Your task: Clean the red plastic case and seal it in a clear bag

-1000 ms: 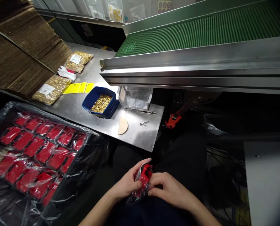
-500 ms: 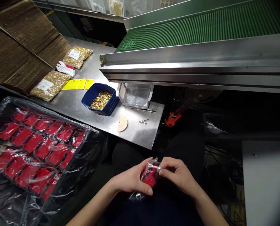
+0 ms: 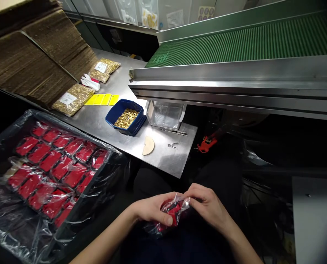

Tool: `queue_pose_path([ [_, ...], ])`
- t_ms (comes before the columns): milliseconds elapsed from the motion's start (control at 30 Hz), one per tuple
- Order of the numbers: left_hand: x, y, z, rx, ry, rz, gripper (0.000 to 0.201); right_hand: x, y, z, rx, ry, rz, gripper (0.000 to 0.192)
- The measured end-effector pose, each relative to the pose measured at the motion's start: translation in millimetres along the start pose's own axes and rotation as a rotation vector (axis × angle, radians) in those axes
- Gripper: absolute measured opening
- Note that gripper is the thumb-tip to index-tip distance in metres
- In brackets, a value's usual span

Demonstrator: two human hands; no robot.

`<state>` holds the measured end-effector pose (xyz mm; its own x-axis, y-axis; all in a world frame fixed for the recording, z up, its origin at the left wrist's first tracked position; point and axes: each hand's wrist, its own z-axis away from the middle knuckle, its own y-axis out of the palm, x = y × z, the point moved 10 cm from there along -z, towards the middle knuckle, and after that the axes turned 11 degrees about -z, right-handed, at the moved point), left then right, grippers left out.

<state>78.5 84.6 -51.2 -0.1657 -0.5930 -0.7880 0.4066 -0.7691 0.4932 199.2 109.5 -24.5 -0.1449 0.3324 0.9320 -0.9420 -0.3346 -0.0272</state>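
Over my lap, my left hand point(image 3: 153, 209) is closed round a red-and-black part in a clear plastic bag point(image 3: 175, 210). Its thumb lies across the front of the bagged part, and loose film hangs out below the palm. From the other side my right hand point(image 3: 208, 201) pinches the bag's upper right edge with thumb and fingertips. The exact kind of part is hard to make out through the wrinkled film. To the left, a lined crate point(image 3: 112, 148) holds rows of similar red bagged parts point(image 3: 61, 168).
The metal table point(image 3: 174, 165) bears a blue bin point(image 3: 138, 129) of brass-coloured pieces, a wooden half-disc point(image 3: 148, 146), tweezers-like metal tool point(image 3: 172, 145), yellow cards point(image 3: 106, 99) and bags of brass-coloured pieces point(image 3: 73, 99). A green ribbed conveyor point(image 3: 234, 40) juts overhead. An orange-handled tool point(image 3: 206, 144) hangs by the table corner.
The view has shifted, so the surroundings sit further right. Both hands stay on the bag; the white, rolled-looking strip at my right fingertips no longer shows, and bunched film lies there instead.
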Motion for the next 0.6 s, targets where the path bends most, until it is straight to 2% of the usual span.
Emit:
queue_pose_path([
  [67, -4, -11.0, 6, -0.147, 0.010, -0.096, 0.084, 0, -10, -6, -0.142, 0.006, 0.008, 0.017],
  [133, -13, -24.4, 16, -0.366, 0.027, -0.328, 0.084, -10, -11, -8, -0.243, 0.061, -0.077, 0.016],
  [200, -25, -31.6, 27, -0.578, 0.045, -0.613, 0.088, -32, 2, -8, -0.283, 0.166, -0.329, 0.016],
  [267, -36, -28.0, 33, -0.692, 0.088, -0.820, 0.095, -58, 26, -5, -0.283, 0.306, -0.723, 0.016],
  [333, -41, -17.4, 32, -0.688, 0.153, -0.943, 0.093, -78, 53, -1, -0.260, 0.435, -1.086, 0.018],
  [400, -42, -6.1, 29, -0.623, 0.202, -1.026, 0.082, -90, 71, 3, -0.223, 0.529, -1.292, 0.021],
  [500, -37, -5.0, 27, -0.575, 0.208, -0.946, 0.057, -94, 78, 10, -0.153, 0.622, -1.373, 0.023],
  [567, -30, -14.0, 28, -0.583, 0.202, -0.716, 0.043, -85, 68, 13, -0.112, 0.605, -1.304, 0.024],
  [600, -24, -18.9, 27, -0.578, 0.199, -0.563, 0.038, -78, 58, 13, -0.105, 0.554, -1.202, 0.025],
])
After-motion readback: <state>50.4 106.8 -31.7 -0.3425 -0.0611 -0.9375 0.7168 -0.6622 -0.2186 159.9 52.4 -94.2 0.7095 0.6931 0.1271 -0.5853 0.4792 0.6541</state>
